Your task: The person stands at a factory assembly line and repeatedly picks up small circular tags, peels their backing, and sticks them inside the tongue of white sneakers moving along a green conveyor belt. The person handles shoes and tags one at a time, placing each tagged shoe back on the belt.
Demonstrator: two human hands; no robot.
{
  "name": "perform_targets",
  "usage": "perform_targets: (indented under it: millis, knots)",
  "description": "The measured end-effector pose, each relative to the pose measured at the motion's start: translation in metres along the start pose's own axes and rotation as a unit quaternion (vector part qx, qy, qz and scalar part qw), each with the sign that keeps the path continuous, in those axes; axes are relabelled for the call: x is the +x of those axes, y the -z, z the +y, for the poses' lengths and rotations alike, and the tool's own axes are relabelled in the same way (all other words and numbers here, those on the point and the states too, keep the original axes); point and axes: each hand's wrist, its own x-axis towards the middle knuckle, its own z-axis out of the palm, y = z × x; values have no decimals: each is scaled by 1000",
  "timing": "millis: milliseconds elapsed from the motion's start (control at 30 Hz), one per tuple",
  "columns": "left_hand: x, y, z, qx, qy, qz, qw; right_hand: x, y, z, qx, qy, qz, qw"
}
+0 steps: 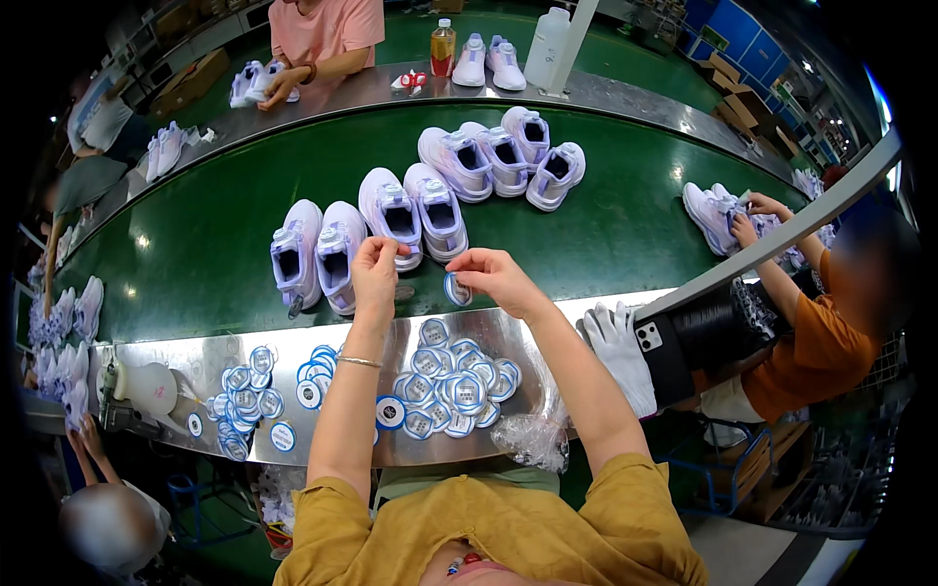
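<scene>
My right hand [496,279] pinches a round white-and-blue hang tag [456,290] by its upper part, over the near edge of the green belt. Just left of it, my left hand [375,277] is closed with thumb and forefinger together; what they hold, if anything, is too small to make out. Directly behind my hands stand a white-and-lavender sneaker [389,200] and its neighbour [436,207]. Another pair of sneakers [298,249] is to the left, and several more [503,156] stand farther back. Piled tags [449,386] lie on the metal ledge below my hands.
More tags [244,400] lie left on the metal ledge, near a white funnel-shaped object [149,389]. Crumpled clear plastic [535,439] and a white glove [620,356] are on the right. A metal post [772,239] slants across the right side. Other people handle sneakers around the belt [606,234].
</scene>
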Motion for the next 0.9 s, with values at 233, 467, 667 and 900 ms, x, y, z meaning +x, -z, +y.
perform_targets:
  millis: [233,467,667,900]
  knots:
    - [-8,-16,9,70,-16,-49,996,29,-30,-2,-5,55,76,996]
    - [2,-3,11,160,-70,-33,984,49,-55,-4,-379,360,242,818]
    - [5,6,23,53,38,-57,996,61,-43,-4,21,135,88,987]
    - [8,11,22,15,58,-105,993,68,-39,-13,15,62,42,997]
